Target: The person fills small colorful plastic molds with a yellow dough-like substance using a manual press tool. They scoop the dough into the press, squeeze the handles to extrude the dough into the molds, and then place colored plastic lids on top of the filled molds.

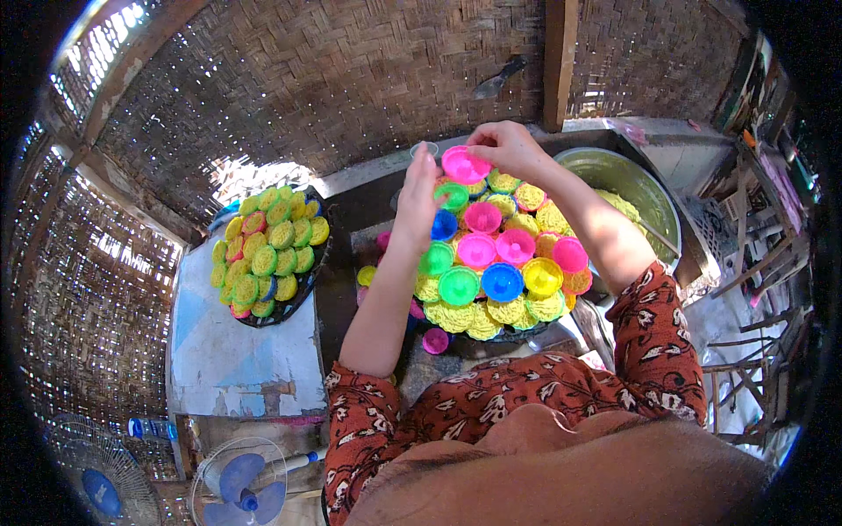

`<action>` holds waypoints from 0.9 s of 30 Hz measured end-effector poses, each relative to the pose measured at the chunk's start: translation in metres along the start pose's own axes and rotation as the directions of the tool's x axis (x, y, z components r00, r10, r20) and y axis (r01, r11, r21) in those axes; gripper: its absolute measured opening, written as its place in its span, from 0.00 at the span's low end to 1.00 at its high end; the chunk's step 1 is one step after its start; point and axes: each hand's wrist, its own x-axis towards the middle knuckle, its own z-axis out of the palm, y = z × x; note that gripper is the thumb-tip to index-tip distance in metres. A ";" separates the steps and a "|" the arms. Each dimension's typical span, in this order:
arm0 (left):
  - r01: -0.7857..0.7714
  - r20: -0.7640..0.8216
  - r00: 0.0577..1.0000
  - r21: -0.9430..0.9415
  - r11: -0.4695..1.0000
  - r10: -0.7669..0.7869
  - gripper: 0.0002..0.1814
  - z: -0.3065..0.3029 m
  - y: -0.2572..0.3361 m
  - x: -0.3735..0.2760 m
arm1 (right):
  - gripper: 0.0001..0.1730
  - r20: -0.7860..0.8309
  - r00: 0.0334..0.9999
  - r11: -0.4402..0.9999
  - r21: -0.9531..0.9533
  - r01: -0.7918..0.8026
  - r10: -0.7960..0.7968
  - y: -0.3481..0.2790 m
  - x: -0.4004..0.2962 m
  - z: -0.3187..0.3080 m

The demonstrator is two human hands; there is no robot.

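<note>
My right hand (510,151) grips the rim of a pink plastic cup mould (464,166) at the back of a crowded heap. Just left of it, my left hand (421,197) is raised with its fingers extended, beside a green plastic cup (452,196); whether it touches that cup is unclear. Below the hands, pink, green, a yellow and blue (502,282) empty-looking cups lie on top of cups filled with yellow noodle-like strands (483,323). A small clear round rim (424,150) shows behind my left fingertips.
On the left, a dark round tray (304,289) bears many filled cups on a worn pale tabletop (223,355). A metal basin (668,197) with yellow-green contents stands at the right. A loose pink cup (435,341) lies near me. Two fans (248,500) stand lower left; a woven wall rises behind.
</note>
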 end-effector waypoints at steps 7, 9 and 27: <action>-0.276 0.235 0.961 0.847 0.454 0.145 0.18 -0.040 -0.086 0.021 | 0.10 -0.023 0.944 0.926 -0.187 -0.329 0.330 0.098 0.011 0.018; -0.193 0.195 0.980 0.877 0.440 0.041 0.21 -0.040 -0.084 0.020 | 0.09 -0.004 0.937 0.917 -0.207 -0.342 0.349 0.103 0.011 0.024; -0.066 0.129 0.985 0.894 0.444 -0.113 0.49 -0.034 -0.082 0.035 | 0.09 0.106 0.928 0.919 -0.216 -0.329 0.357 0.115 0.012 0.028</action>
